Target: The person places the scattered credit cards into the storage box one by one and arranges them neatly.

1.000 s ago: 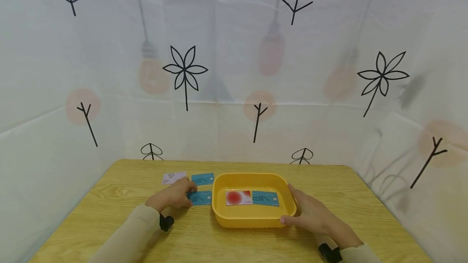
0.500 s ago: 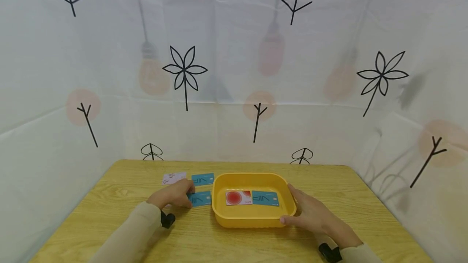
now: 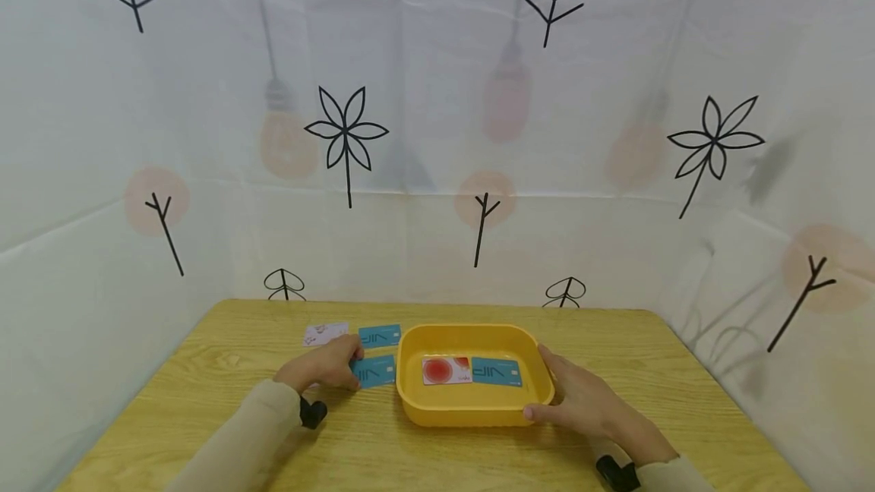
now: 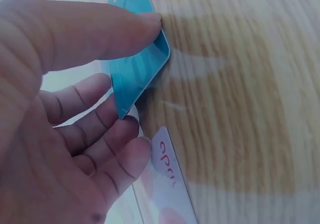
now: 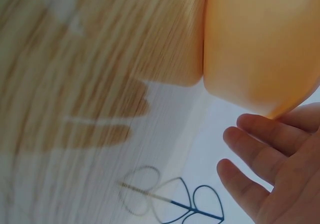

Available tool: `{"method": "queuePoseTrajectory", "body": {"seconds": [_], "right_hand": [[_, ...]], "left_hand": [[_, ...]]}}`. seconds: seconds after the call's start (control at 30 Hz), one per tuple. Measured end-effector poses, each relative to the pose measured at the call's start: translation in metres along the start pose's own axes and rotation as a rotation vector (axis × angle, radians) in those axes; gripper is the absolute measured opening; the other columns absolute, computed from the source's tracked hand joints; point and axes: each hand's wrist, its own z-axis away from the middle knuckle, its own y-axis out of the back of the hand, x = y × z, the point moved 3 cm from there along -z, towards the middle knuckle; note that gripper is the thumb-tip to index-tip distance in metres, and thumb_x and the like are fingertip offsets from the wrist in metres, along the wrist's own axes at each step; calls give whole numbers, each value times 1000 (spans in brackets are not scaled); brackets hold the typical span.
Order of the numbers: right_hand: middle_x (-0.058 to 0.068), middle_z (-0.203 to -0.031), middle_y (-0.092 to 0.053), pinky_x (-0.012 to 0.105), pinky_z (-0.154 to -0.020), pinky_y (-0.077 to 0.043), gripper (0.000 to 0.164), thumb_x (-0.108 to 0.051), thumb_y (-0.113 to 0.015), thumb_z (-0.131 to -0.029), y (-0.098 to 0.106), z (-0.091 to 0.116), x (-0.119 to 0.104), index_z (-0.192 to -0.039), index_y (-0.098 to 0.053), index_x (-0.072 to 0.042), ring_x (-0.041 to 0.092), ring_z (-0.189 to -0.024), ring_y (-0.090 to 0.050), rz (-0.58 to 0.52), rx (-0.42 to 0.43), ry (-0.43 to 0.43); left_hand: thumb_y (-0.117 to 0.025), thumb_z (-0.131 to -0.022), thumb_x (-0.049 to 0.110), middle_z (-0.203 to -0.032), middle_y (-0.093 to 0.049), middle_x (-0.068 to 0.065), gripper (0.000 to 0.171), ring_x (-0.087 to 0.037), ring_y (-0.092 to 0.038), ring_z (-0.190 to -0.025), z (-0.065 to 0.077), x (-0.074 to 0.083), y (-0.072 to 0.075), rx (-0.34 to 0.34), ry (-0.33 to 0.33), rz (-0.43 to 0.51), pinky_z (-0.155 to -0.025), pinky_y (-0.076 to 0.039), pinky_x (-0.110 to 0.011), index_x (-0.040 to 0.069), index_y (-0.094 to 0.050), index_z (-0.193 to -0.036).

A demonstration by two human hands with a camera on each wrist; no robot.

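In the head view, my left hand (image 3: 324, 365) is at the left of a yellow plastic tub (image 3: 472, 417). Its thumb and fingers pinch the left end of a blue VIP card (image 3: 376, 372); the left wrist view shows that card (image 4: 137, 71) with its near edge tilted off the tabletop. Below those fingers lies a pale card marked "april" (image 4: 167, 169), mostly hidden from the head camera. My right hand (image 3: 588, 399) holds the tub's right end, thumb at the front rim and fingers along the side. Inside the tub lie a red-and-white card (image 3: 446, 370) and another blue VIP card (image 3: 496, 372).
Behind the left hand, a pale patterned card (image 3: 324, 333) and a blue VIP card (image 3: 379, 335) lie flat on the wooden table (image 3: 383, 454). A white printed curtain (image 3: 424, 249) hangs around its back and sides.
The left hand stays almost in place, and the blue card it pinches has turned and risen very slightly. The right hand and the tub have not moved.
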Motion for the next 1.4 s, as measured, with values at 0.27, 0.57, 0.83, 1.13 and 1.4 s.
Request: {"method": "queuePoseTrajectory", "body": {"seconds": [0.27,0.57,0.83,1.13,1.4], "right_hand": [[20,-149,-34,62,-96,-36,109,-66,-64,-76,0,0,0,-151,-19,-2,42,-131,-38,-4,-16,-16],[19,-149,-34,61,-96,-37,109,-67,-64,-76,-1,-2,2,-151,-19,-2,41,-131,-38,-3,-7,-2],[20,-148,-35,61,-95,-38,109,-66,-64,-76,-1,-2,2,-151,-19,-2,41,-131,-38,-7,-8,2],[20,-149,-34,61,-95,-37,108,-65,-64,-76,-1,-1,2,-151,-19,-2,41,-131,-38,-6,-7,1],[20,-149,-34,61,-96,-37,108,-66,-64,-77,-2,-2,2,-151,-18,-2,42,-132,-37,4,-11,0]], "left_hand": [[-84,-72,16,-97,-56,-5,39,-21,-53,-90,4,-2,-2,17,-19,15,-84,-44,-44,10,-60,-102],[-79,-78,10,-92,-59,-4,29,-19,-54,-85,5,-10,0,97,-85,32,-78,-46,-41,5,-65,-102],[-70,-81,-1,-89,-61,-5,20,-20,-56,-83,8,-10,2,120,-97,20,-75,-47,-40,0,-67,-101],[-66,-80,-3,-75,-53,0,14,-15,-48,-69,9,-10,-2,114,-137,91,-60,-41,-29,6,-62,-90],[-80,-76,22,-87,-55,-2,32,-17,-49,-79,12,-5,-7,46,-92,108,-72,-43,-35,8,-63,-100]]}}
